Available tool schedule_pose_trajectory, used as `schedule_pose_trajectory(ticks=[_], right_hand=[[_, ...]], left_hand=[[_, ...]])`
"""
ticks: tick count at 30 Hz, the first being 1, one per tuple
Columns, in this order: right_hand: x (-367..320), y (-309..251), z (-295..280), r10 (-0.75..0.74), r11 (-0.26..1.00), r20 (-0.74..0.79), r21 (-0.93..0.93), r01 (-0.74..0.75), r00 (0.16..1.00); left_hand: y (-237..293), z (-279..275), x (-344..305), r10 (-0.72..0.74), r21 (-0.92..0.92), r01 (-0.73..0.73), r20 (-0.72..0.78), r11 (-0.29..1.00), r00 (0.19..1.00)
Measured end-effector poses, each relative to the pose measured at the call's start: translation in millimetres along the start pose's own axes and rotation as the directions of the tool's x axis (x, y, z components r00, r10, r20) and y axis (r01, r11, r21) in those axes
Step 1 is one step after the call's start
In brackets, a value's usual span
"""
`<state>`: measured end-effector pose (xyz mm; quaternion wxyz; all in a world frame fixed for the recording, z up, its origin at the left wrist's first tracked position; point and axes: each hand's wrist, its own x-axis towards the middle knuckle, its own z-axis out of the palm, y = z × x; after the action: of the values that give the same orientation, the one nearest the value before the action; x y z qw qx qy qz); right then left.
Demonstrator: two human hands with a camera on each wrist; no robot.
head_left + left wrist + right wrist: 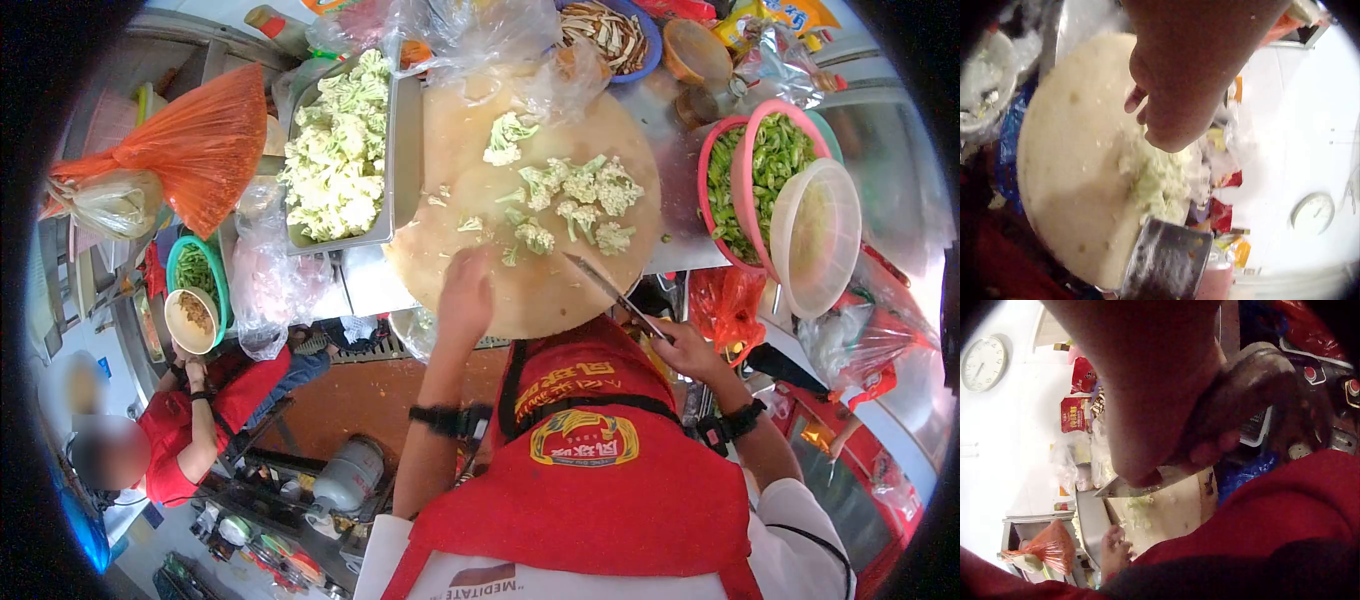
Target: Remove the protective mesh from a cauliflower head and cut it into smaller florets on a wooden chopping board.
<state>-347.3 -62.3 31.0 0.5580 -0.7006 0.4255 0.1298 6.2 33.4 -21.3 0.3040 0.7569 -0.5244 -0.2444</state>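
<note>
A round chopping board [450,130] carries several cut cauliflower florets [585,190] and small crumbs. My right hand [692,352] grips a cleaver [605,284] by the handle, its blade reaching over the board's near right side. In the left wrist view the broad dark blade [1166,259] stands near the florets. My left hand [467,292], blurred, hovers by the board's near left edge with nothing in it. Loosely bent fingers show on that left hand [1116,547] in the right wrist view. A metal tray [403,150] heaped with cauliflower [340,150] stands at the board's left.
Pink baskets [745,190] of sliced green peppers and a clear plastic bowl [815,240] stand on the right. Plastic bags [480,30] and a blue bowl [645,45] of sliced mushrooms lie behind the board. Another person [215,425] holds a small bowl [192,322] at left.
</note>
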Motion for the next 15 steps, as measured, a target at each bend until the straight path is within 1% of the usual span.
schedule_pose_trajectory(ticks=[1,2,4,7,10,11,13,15], right_hand=[[0.0,-3.4,1.7,0.021,0.999,-0.008,0.037,-0.02,1.0],[-0.1,-4.8,2.8,0.041,0.996,-0.016,0.075,-0.04,0.999],[0.2,-1.4,5.4,0.033,0.993,-0.038,0.116,-0.028,0.999],[-0.4,-5.0,5.4,0.013,0.981,-0.057,0.195,-0.002,0.998],[1.4,-18.9,7.4,-0.041,0.966,-0.094,0.252,0.063,0.995],[4.0,-22.6,8.1,-0.066,0.961,-0.113,0.262,0.094,0.991],[8.0,-25.1,9.1,-0.096,0.973,-0.095,0.198,0.114,0.991],[10.9,-34.5,7.9,-0.117,0.984,-0.086,0.125,0.128,0.989]], left_hand=[[10.3,11.2,15.6,0.16,0.05,-0.161,0.025,0.986,0.987],[17.4,21.5,28.1,0.167,0.075,-0.173,0.076,0.982,0.983],[25.5,38.9,44.8,0.175,0.123,-0.199,0.18,0.972,0.968],[25.6,52.9,51.6,-0.015,0.092,-0.002,0.185,0.996,0.983],[30.5,60.9,48.0,-0.1,-0.018,0.102,0.103,0.995,0.99],[32.2,61.8,46.9,-0.114,-0.041,0.118,0.089,0.992,0.99],[34.7,63.0,44.8,-0.142,-0.089,0.147,0.055,0.985,0.988],[34.9,63.8,43.9,-0.142,-0.086,0.145,0.04,0.986,0.989]])
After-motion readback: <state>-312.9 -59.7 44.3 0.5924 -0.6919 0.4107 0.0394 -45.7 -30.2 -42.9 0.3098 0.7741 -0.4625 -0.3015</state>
